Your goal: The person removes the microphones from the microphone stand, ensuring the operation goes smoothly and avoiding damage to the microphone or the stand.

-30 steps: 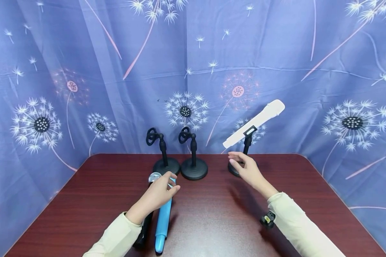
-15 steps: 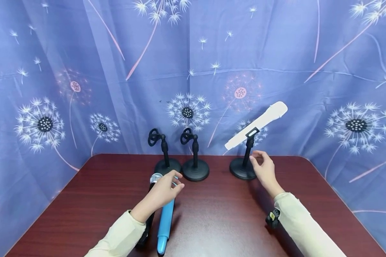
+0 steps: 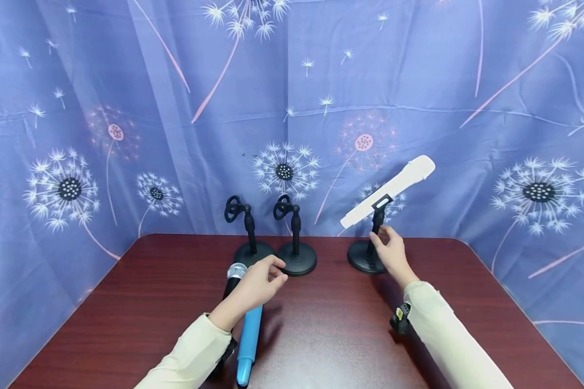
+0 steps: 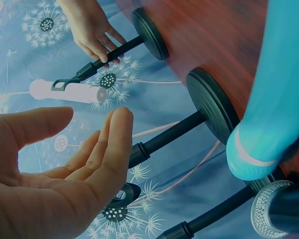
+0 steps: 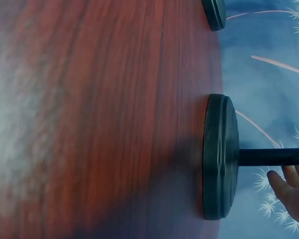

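A white microphone lies slanted in the clip of the right-hand black microphone stand. At that stand's pole, my right hand has its thumb and fingers on either side, holding it loosely. My left hand is held above the table with its fingers bent loosely and nothing in them. Beneath it lie a blue microphone and a black microphone with a silver grille, both partly hidden by the hand and sleeve. In the left wrist view, the left palm and fingers show bare.
Two more black stands stand at the back, one left of centre and one beside it, with vacant clips. Their round bases are close together. A blue dandelion-print curtain hangs behind the reddish-brown table.
My right hand first moves away rightward from below the white microphone, then back left to the stand's pole. The left hand drifts slightly right. The microphones and stands keep their places.
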### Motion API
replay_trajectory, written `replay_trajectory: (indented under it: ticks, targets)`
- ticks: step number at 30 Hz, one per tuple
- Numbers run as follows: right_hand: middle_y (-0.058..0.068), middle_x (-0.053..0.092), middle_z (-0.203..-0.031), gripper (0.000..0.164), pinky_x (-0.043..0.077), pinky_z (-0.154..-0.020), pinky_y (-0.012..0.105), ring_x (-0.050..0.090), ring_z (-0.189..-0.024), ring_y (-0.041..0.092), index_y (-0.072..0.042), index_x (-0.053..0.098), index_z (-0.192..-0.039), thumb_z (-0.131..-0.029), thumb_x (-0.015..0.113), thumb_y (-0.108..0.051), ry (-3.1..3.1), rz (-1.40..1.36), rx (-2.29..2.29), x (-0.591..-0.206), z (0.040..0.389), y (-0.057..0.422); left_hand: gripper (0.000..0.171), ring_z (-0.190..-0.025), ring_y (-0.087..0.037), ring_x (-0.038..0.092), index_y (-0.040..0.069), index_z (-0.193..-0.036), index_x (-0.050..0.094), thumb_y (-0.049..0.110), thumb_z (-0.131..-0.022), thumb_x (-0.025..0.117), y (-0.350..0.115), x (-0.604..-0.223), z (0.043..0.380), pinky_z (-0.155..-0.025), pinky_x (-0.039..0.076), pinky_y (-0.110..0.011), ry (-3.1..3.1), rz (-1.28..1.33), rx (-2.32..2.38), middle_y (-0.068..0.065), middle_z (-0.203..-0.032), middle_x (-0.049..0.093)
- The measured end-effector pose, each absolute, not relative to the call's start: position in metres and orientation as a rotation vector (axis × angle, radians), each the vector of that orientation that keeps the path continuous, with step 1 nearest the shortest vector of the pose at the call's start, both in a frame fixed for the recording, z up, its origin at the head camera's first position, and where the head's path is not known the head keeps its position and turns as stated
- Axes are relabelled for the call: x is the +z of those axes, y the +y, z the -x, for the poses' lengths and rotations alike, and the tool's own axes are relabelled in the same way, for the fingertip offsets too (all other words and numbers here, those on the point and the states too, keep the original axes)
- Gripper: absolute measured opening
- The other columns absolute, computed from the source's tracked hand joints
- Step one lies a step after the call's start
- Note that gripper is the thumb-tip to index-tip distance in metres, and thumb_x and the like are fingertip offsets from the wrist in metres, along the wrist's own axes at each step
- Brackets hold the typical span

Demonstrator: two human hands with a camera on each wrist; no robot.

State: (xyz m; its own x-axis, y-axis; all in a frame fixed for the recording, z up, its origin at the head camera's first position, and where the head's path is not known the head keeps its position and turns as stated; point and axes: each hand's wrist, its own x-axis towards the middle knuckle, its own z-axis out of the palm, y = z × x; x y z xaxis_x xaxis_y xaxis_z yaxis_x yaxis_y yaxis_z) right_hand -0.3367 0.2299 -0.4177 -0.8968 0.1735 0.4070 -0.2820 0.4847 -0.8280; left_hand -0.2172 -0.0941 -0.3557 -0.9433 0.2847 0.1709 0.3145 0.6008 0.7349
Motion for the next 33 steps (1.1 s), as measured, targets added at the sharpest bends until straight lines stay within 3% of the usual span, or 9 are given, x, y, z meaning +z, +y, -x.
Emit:
replay_trajectory:
  ticks: [7, 11, 14, 18, 28, 33]
  targets:
    - [0.028, 0.064, -0.104, 0.023, 0.049, -0.086, 0.04, 0.063, -0.1, 0.038, 0.01, 0.058, -0.109, -0.095, 0.059, -0.008, -2.185, 0.001, 1.344, -0.419, 0.342, 0.222, 0.02, -0.083, -0.02, 0.063, 0.002, -0.111, 0.06, 0.01, -0.093, 0.062, -0.091, -0.355, 0.219, -0.069, 0.051, -0.034, -2.763, 0.52, -1.307, -0.005, -0.091, 0.066]
    - [0.027, 0.065, -0.104, 0.021, 0.049, -0.086, 0.04, 0.064, -0.101, 0.036, 0.009, 0.06, -0.109, -0.094, 0.061, -0.006, -2.129, -0.001, 1.369, -0.42, 0.344, 0.22, 0.021, -0.083, -0.02, 0.063, 0.003, -0.111, 0.06, 0.011, -0.093, 0.062, -0.088, -0.354, 0.221, -0.068, 0.05, -0.033, -2.766, 0.515, -1.314, -0.005, -0.091, 0.066]
    - [0.027, 0.066, -0.105, 0.021, 0.049, -0.082, 0.024, 0.065, -0.1, 0.035, 0.009, 0.061, -0.11, -0.093, 0.062, -0.004, -2.099, -0.002, 1.403, -0.42, 0.345, 0.22, 0.021, -0.083, -0.02, 0.062, 0.003, -0.112, 0.06, 0.011, -0.093, 0.062, -0.086, -0.353, 0.223, -0.068, 0.05, -0.033, -2.772, 0.511, -1.33, -0.005, -0.092, 0.065]
    - [0.027, 0.067, -0.103, 0.019, 0.041, -0.072, 0.005, 0.065, -0.094, 0.028, 0.01, 0.062, -0.107, -0.091, 0.063, -0.001, -2.066, -0.004, 1.427, -0.42, 0.345, 0.218, 0.021, -0.083, -0.02, 0.062, 0.003, -0.114, 0.06, 0.01, -0.094, 0.06, -0.084, -0.351, 0.225, -0.068, 0.05, -0.032, -2.773, 0.516, -1.354, -0.005, -0.093, 0.065]
    - [0.027, 0.068, -0.101, 0.017, 0.043, -0.072, 0.007, 0.065, -0.084, 0.009, 0.011, 0.064, -0.103, -0.089, 0.065, 0.001, -2.048, -0.042, 1.436, -0.419, 0.345, 0.218, 0.02, -0.083, -0.018, 0.062, 0.003, -0.114, 0.06, 0.008, -0.094, 0.059, -0.076, -0.344, 0.233, -0.07, 0.05, -0.033, -2.735, 0.559, -1.374, -0.007, -0.096, 0.066]
    - [0.028, 0.068, -0.101, 0.018, 0.043, -0.073, 0.006, 0.064, -0.084, 0.008, 0.012, 0.063, -0.104, -0.089, 0.065, 0.001, -2.045, -0.055, 1.442, -0.419, 0.343, 0.219, 0.021, -0.087, -0.02, 0.063, 0.004, -0.116, 0.06, 0.01, -0.096, 0.057, -0.069, -0.335, 0.239, -0.072, 0.051, -0.033, -2.729, 0.641, -1.347, -0.007, -0.1, 0.066]
